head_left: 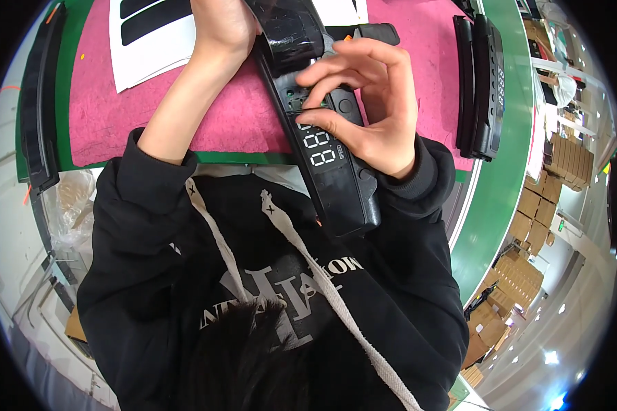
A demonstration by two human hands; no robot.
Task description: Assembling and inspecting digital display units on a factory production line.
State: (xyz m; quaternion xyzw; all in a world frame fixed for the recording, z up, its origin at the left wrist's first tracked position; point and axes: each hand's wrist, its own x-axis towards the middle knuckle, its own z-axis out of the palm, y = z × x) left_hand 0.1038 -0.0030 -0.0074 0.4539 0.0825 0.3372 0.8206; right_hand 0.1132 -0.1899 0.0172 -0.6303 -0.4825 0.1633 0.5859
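Observation:
A long black display housing (339,185) with lit-looking white digits slants across the table edge, its near end close to my hoodie. Over its far part lies a glossy black strip (291,41), and a bit of green circuit board (296,96) shows just below that strip. My right hand (384,109) is bent over the housing, thumb and fingertips pinched close together above the digits; what lies between them is too small to make out. My left hand (226,24) is at the top edge beside the glossy strip, its fingers hidden or out of the picture.
White sheets (127,65) bearing black strips lie on the pink mat (178,140). A similar black housing (485,89) stands at the mat's right side, and a long black part (40,109) runs along the left. Cardboard boxes (569,161) are stacked beyond the green surface (497,198).

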